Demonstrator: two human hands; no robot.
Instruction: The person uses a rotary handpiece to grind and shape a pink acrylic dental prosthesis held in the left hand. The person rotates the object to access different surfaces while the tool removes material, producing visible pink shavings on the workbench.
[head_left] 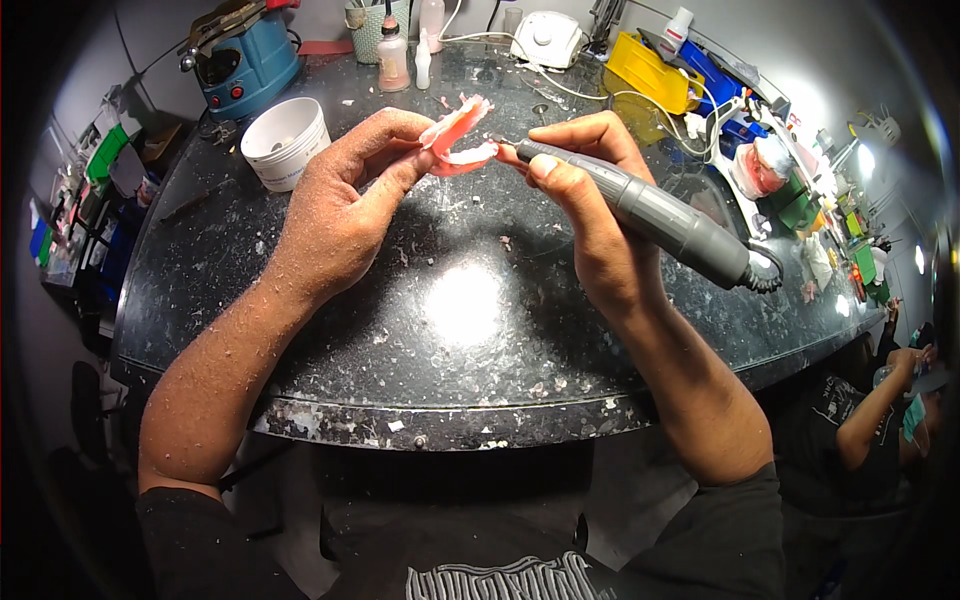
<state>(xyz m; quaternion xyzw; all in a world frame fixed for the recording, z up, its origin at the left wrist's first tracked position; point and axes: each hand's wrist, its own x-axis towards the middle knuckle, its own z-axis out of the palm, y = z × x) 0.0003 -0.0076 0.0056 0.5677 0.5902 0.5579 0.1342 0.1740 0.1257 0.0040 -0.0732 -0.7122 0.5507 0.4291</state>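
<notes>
A pink denture base, curved and rough-edged, is pinched between the thumb and fingers of my left hand. Pale dust and crumbs cover that hand and its forearm. My right hand is wrapped round a dark grey rotary handpiece, holding it like a pen. The handpiece's tip points left and meets the denture's right end; whether it touches cannot be made out. Both hands are raised over the black workbench, which is strewn with pale and pink shavings.
A white tub stands left of my left hand. Behind are a blue machine, a bottle of pinkish material, a white control box with a cable and a yellow bin. A pink-and-white model lies at right. Another person sits at far right.
</notes>
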